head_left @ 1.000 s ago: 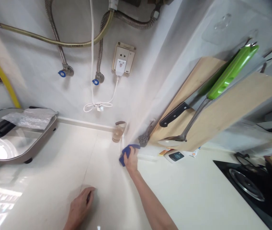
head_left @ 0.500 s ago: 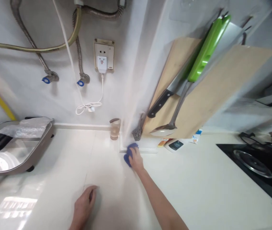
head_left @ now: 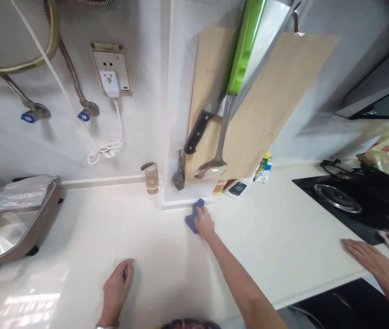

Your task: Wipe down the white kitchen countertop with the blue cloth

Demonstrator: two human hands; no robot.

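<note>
My right hand (head_left: 204, 221) presses a blue cloth (head_left: 191, 220) onto the white counter (head_left: 276, 246), right at the foot of the wall below the hanging cutting boards (head_left: 270, 105). Its fingers are closed over the cloth. My left hand (head_left: 117, 287) rests palm down on the counter near the front edge, fingers lying flat and holding nothing.
An electric pan with a lid (head_left: 19, 224) stands at the left. A small glass cup (head_left: 151, 178) and a steel scourer (head_left: 178, 179) sit by the wall corner. A knife (head_left: 197, 132) and a green-handled spatula (head_left: 242, 59) hang on the boards. At the right are a gas stove (head_left: 338, 198) and another person's hand (head_left: 365, 257).
My right hand has slid the blue cloth to the right along the wall base, away from the corner. Another person's hand has come into view at the right. My left hand stayed put.
</note>
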